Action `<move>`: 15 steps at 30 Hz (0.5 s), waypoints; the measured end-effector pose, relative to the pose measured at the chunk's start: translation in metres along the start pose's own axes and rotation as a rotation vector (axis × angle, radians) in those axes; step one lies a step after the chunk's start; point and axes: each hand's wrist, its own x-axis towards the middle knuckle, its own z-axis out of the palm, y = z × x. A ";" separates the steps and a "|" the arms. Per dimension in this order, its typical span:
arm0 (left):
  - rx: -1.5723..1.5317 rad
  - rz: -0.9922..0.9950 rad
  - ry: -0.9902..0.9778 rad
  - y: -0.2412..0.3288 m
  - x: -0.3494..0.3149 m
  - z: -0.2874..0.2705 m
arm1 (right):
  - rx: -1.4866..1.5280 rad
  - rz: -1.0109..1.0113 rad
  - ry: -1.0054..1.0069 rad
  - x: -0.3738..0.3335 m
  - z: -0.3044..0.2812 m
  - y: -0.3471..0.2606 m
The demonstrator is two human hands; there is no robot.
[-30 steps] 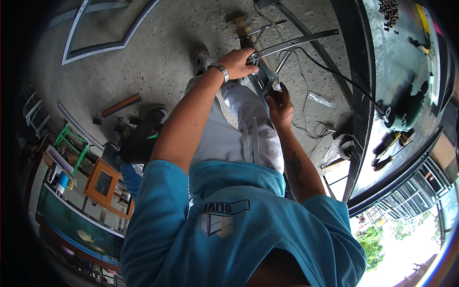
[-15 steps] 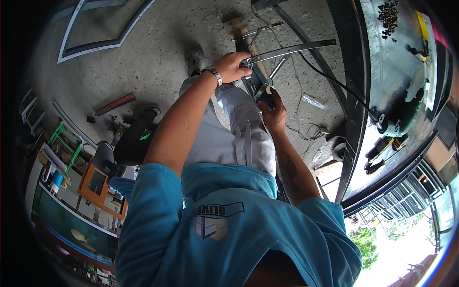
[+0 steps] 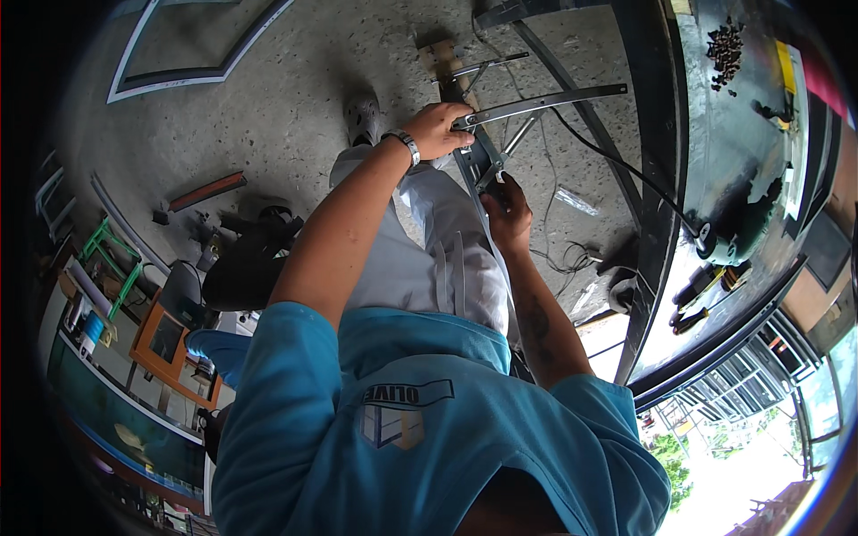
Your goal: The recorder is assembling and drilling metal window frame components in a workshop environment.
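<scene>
A dark metal bar (image 3: 475,164) runs away from me beside my knees, with a steel window friction hinge (image 3: 554,103) lying on it. The hinge's long arm sticks out to the right, and a shorter arm slants down to a pivot by the bar. My left hand (image 3: 436,131), with a metal watch on its wrist, is closed on the hinge's left end and presses it against the bar. Lower down, my right hand (image 3: 509,217) has curled fingers at the bar's right edge, just under the pivot. A small bright bit shows at its fingertips; what they pinch is unclear.
On the right, a dark-framed workbench (image 3: 660,134) carries a pile of screws (image 3: 725,52), a green power tool (image 3: 737,241) with a cord, and pliers (image 3: 693,320). A plastic packet (image 3: 576,201) and cables lie on the concrete floor. Another person's dark-clothed leg (image 3: 246,268) is at left.
The view has shifted slightly. Both hands stay at nearly the same spots on the hinge and bar, with the right fingers bent a little differently.
</scene>
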 end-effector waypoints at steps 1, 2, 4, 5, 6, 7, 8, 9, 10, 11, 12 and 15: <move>0.002 -0.002 -0.008 0.002 0.000 -0.002 | 0.004 -0.010 -0.001 0.000 0.000 0.000; 0.005 -0.003 -0.017 0.003 0.000 -0.003 | 0.000 -0.018 -0.006 0.001 0.000 -0.001; -0.008 -0.021 -0.028 0.006 0.001 -0.004 | 0.030 -0.035 -0.017 0.002 -0.001 0.002; -0.019 -0.039 -0.048 0.007 0.002 -0.004 | 0.026 -0.042 -0.019 0.002 -0.002 0.004; -0.019 -0.040 -0.040 0.008 0.001 -0.004 | 0.011 -0.048 -0.020 0.002 -0.002 0.002; -0.013 -0.050 -0.046 0.009 0.000 -0.004 | -0.004 -0.054 -0.021 0.001 -0.003 0.001; -0.007 -0.060 -0.054 0.009 0.000 -0.004 | -0.006 -0.058 -0.024 0.002 -0.003 0.001; -0.009 -0.060 -0.050 0.011 0.001 -0.005 | -0.018 -0.036 -0.034 0.002 -0.004 -0.002; -0.017 -0.063 -0.065 0.012 0.001 -0.006 | -0.031 -0.012 -0.045 0.002 -0.006 -0.004; -0.025 -0.066 -0.080 0.013 0.002 -0.007 | -0.033 -0.013 -0.045 0.002 -0.007 -0.002; -0.027 -0.064 -0.080 0.015 0.003 -0.007 | -0.036 -0.028 -0.059 0.001 -0.008 0.001; -0.012 -0.071 -0.084 0.014 0.001 -0.006 | -0.011 0.002 -0.101 -0.004 -0.018 0.013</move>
